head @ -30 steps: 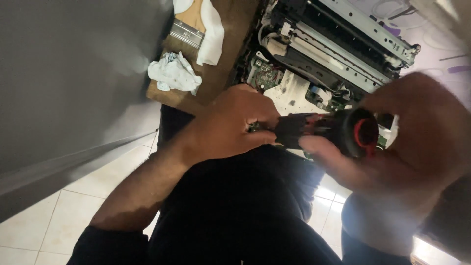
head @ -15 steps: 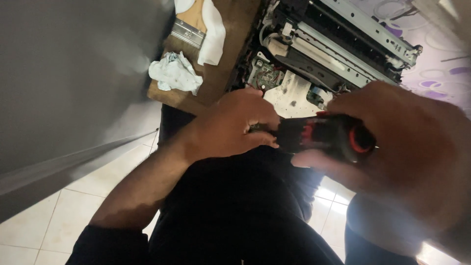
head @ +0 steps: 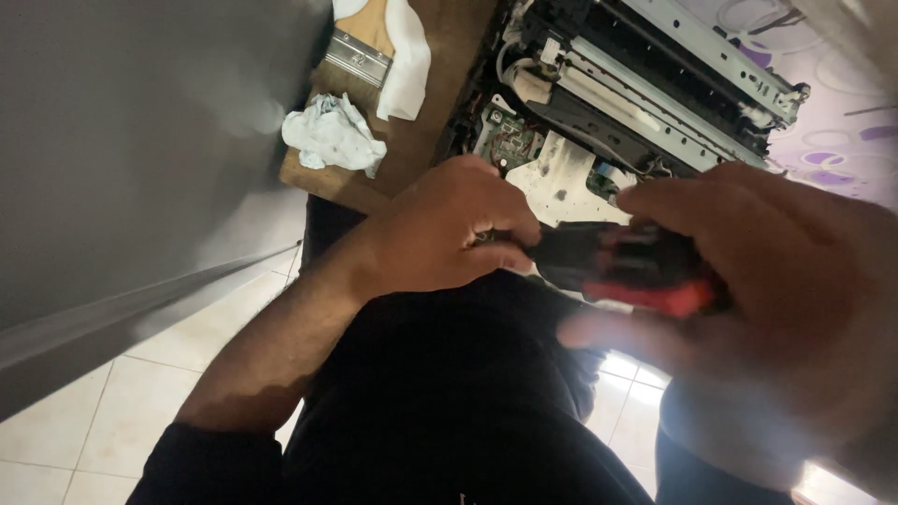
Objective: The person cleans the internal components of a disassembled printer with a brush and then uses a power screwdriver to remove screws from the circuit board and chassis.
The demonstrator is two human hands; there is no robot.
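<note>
Screwdriver [head: 622, 266], black in the handle with a red band, lies crosswise between our two hands, above our dark clothing and just in front of the opened machine. Our right hand [head: 748, 318] wraps the handle, fingers curled over its top and thumb beneath, so that grip is clenched on the tool; the hand sits close to the camera and shows blurred. Our left hand [head: 449, 234] closes around the front end of the same tool, where the black body narrows toward a small metal part that we cannot make out clearly, and its fingers are bent tight about it. Beyond both grips, on the far side, stands the opened printer [head: 636, 93] with its cover off, bare metal rails, a green circuit board and a white plate showing. To the left of the left grip and farther away, a wooden tabletop [head: 440, 84] carries a crumpled white cloth [head: 332, 134] and a wooden-handled paintbrush [head: 360, 47] with a metal ferrule, partly lying on another white cloth. Below our forearm we see pale floor tiles [head: 122, 402], and a grey panel fills the side left of the grips.
</note>
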